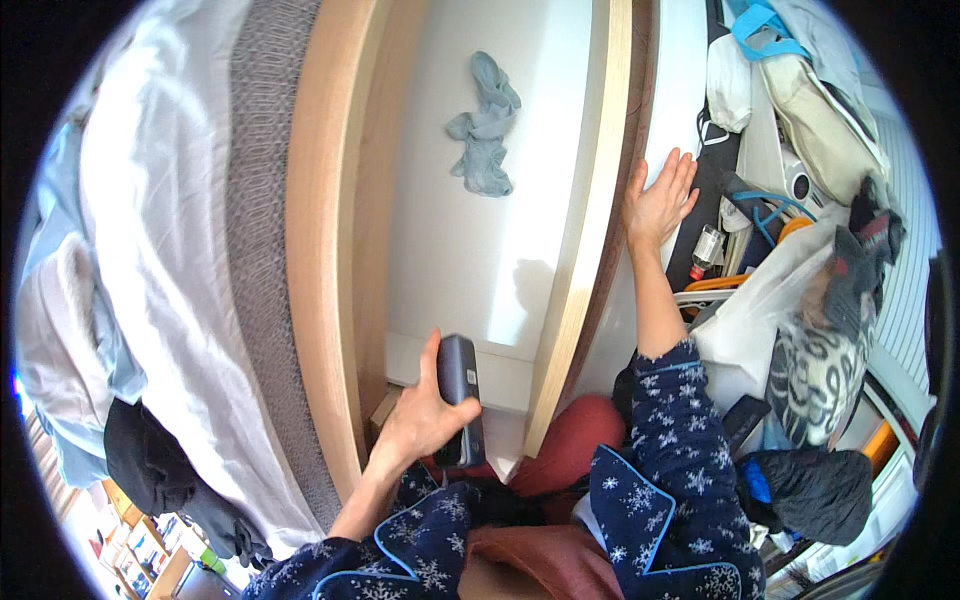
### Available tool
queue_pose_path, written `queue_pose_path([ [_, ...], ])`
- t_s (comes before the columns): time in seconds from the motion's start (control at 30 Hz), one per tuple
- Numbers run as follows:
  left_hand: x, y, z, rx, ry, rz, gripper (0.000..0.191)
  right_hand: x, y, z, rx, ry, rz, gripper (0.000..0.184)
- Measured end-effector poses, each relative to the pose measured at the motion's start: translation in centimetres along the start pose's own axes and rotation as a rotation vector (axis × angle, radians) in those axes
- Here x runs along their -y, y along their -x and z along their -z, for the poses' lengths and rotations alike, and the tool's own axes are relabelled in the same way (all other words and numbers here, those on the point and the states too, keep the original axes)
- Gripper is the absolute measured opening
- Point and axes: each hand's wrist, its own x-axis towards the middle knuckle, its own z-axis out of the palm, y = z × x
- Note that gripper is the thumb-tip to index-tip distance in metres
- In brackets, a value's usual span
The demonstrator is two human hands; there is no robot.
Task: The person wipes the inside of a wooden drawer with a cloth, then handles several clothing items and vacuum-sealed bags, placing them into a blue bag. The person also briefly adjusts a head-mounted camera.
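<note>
My left hand (424, 420) is at the near end of a wooden drawer or open compartment (322, 225), its thumb and fingers spread around a dark grey handheld device (459, 405). Whether it grips the device firmly is hard to tell. My right hand (661, 199) rests flat, fingers extended, on the white ledge (671, 97) to the right of the wooden side board (600, 187); nothing is in it. Crumpled grey socks (486, 131) lie on the white bottom of the compartment, beyond my left hand. A shadow falls on the white bottom near the right board.
Left of the compartment are a grey textured fabric (262, 187) and white bedding (157, 225). On the right lie a small bottle with a red cap (706, 251), hangers (761, 214), a beige bag (821, 127) and plastic bags (765, 300). My knee (581, 435) is at the near end.
</note>
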Motion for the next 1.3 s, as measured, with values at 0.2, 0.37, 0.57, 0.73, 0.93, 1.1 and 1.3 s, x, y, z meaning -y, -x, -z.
queue_pose_path([
  [0.2,8.2,7.6,-3.0,0.126,0.053,0.000,0.100,-0.8,-0.5,0.5,0.164,-0.044,-0.101,0.066],
  [0.37,20.9,7.7,-7.4,0.124,0.305,-0.264,0.099,6.1,1.3,10.6,0.375,-0.245,-0.172,0.064],
  [0.57,22.2,13.9,-6.8,0.282,1.016,-0.059,0.097,10.8,12.8,32.3,0.422,-0.240,0.232,0.042],
  [0.73,24.4,15.6,-6.6,0.366,0.968,-0.242,0.105,9.4,24.4,39.4,1.477,-0.645,0.580,0.040],
  [0.93,26.9,16.4,-8.6,0.407,0.776,-0.549,0.108,8.3,33.4,40.9,1.577,-0.442,0.513,0.042],
  [1.1,25.8,19.1,-7.6,0.600,0.356,-0.683,0.107,7.7,35.8,41.5,1.489,-0.359,0.709,0.046],
  [1.3,25.5,19.8,-10.0,0.759,-0.040,-0.614,0.099,5.8,36.6,41.5,1.509,-0.472,0.606,0.037],
])
